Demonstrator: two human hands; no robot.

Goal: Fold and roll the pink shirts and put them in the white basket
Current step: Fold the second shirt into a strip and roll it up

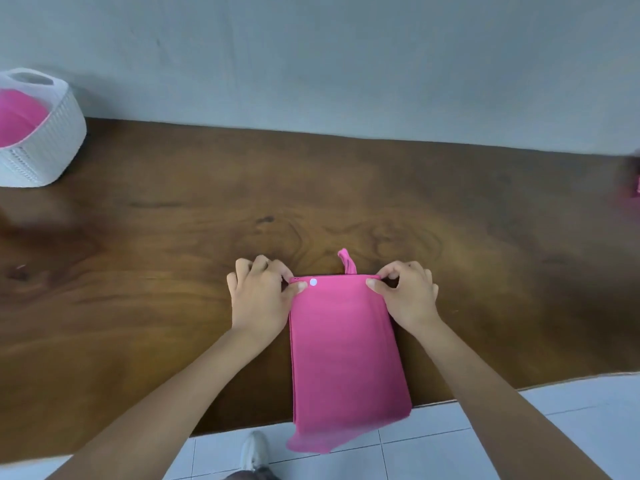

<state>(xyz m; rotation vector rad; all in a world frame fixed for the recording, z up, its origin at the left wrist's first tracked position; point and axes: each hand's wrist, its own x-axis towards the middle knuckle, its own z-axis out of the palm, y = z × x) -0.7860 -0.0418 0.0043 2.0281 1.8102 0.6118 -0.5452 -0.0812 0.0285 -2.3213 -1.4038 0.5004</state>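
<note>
Shirt in hand: a pink shirt [346,348], folded into a long narrow strip, lies on the wooden table [156,271], its near end hanging over the table's near edge.
Left hand [258,296]: thumb and fingers pinch the strip's far left corner.
Right hand [405,294]: pinches the far right corner; a small pink tab pokes out beyond the far edge.
Basket: the white basket [52,147] stands at the table's far left corner, pink cloth already inside.
Done: folding looks complete on this shirt.
Left: rolling appears about to begin; then the basket. Something pink shows blurred at the table's right edge, too unclear to name.
</note>
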